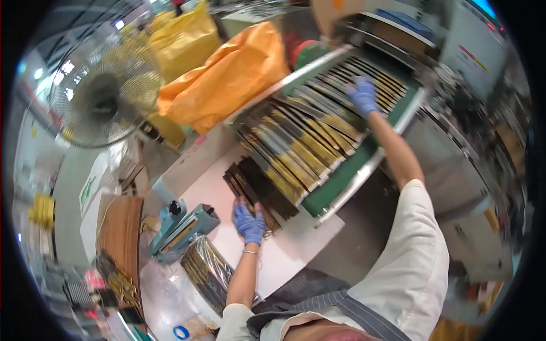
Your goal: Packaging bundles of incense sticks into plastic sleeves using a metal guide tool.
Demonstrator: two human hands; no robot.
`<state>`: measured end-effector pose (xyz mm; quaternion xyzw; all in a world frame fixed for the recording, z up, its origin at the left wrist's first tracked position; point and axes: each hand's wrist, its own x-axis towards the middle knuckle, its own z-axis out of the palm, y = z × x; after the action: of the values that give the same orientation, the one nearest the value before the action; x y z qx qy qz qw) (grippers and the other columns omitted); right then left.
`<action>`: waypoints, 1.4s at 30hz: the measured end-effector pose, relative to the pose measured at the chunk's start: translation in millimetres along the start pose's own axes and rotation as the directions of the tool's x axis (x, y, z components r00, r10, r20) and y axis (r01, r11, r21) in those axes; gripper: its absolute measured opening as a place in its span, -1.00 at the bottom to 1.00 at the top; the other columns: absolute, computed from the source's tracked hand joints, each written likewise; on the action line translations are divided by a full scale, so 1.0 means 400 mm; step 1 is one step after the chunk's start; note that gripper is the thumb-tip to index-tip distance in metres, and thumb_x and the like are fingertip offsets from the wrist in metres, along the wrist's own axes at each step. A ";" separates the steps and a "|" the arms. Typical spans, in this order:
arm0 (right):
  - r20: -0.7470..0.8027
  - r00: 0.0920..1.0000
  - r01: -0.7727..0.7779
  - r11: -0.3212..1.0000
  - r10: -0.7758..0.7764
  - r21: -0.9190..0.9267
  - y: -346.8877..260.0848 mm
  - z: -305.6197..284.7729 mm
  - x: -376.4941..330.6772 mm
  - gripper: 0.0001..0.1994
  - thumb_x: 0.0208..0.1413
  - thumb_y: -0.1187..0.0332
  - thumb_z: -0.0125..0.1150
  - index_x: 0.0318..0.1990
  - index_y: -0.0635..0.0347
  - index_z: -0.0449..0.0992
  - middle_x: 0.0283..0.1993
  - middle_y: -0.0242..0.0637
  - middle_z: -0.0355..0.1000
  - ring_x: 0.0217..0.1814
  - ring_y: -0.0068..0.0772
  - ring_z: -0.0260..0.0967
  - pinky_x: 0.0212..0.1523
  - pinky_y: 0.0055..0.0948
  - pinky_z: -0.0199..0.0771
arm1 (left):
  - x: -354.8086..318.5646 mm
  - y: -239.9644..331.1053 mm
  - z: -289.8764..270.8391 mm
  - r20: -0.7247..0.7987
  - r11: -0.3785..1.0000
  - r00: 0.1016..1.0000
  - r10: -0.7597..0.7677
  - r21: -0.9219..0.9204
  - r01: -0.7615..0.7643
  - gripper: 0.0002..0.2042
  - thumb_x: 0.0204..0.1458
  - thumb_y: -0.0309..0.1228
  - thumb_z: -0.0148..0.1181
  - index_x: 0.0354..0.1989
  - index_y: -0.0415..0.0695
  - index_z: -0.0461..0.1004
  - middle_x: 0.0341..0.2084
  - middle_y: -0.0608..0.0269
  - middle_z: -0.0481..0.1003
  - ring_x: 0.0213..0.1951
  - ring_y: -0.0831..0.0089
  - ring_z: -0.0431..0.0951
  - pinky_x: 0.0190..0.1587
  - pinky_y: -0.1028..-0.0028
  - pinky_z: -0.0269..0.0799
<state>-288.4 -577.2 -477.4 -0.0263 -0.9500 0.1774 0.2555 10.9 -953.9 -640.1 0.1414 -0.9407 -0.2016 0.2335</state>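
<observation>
My left hand, in a blue glove, rests at the near edge of a small pile of dark flat strips on the pale table. Its thumb and fingers are apart. My right hand, gloved the same way, reaches far over the green conveyor belt. Motion smears its fingers, so what they hold, if anything, is hidden. Beneath and beside it lie rows of long, slim dark and gold packets, slanted across the belt and partly overlapping.
A blue-grey tape dispenser stands left of my left hand. Nearer lies a clear-wrapped bundle of dark and gold packets. A blue ring of tape is close to me. A fan and an orange bag stand beyond the table.
</observation>
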 end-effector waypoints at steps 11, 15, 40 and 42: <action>0.043 0.999 0.022 0.816 0.004 -0.577 0.535 0.163 0.326 -0.69 0.00 0.17 0.05 -0.18 0.18 0.44 -0.06 -0.02 0.35 -0.03 -0.01 0.32 -0.07 -0.22 0.37 | 0.016 0.027 0.002 0.019 0.997 0.998 0.067 0.029 -0.068 -0.46 0.04 -0.09 -0.08 0.13 -0.20 0.19 0.08 -0.04 0.19 0.13 0.09 0.18 0.16 0.18 0.03; 0.076 0.949 0.310 0.864 -0.305 -0.396 0.341 0.278 0.242 -0.82 -0.13 0.36 0.12 -0.32 0.17 0.43 -0.21 -0.05 0.33 -0.16 -0.01 0.30 -0.17 -0.19 0.35 | 0.000 -0.003 -0.018 -0.032 0.999 0.999 -0.016 0.050 0.018 -0.50 0.03 -0.18 -0.05 0.12 -0.19 0.19 0.09 0.00 0.20 0.11 0.11 0.21 0.15 0.20 0.07; 0.469 0.848 0.170 0.965 -0.245 0.198 -0.525 0.303 -0.591 -0.35 0.07 -0.13 -0.11 -0.01 0.39 0.34 -0.04 0.26 0.31 0.04 0.21 0.25 0.05 -0.14 0.25 | 0.140 -0.003 -0.135 0.280 0.615 0.676 -0.681 -0.283 0.736 0.11 -0.32 0.38 0.05 0.29 -0.19 -0.17 0.24 -0.16 -0.06 0.27 0.01 -0.06 0.23 0.11 -0.06; 0.504 0.857 -0.083 0.937 -0.107 0.341 -0.516 0.388 -0.624 -0.25 0.05 -0.20 -0.12 0.11 0.40 0.23 0.09 0.20 0.25 0.15 0.13 0.19 0.13 -0.20 0.20 | 0.141 -0.019 -0.165 0.346 0.611 0.663 -0.664 -0.258 0.748 0.14 -0.37 0.35 0.12 0.29 -0.19 -0.18 0.23 -0.16 -0.03 0.26 0.00 -0.02 0.23 0.14 -0.04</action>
<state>-140.3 -855.7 -649.2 0.0741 -0.9366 0.3425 -0.0060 -3.0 -1001.4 -568.4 0.4317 -0.7686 -0.4691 0.0534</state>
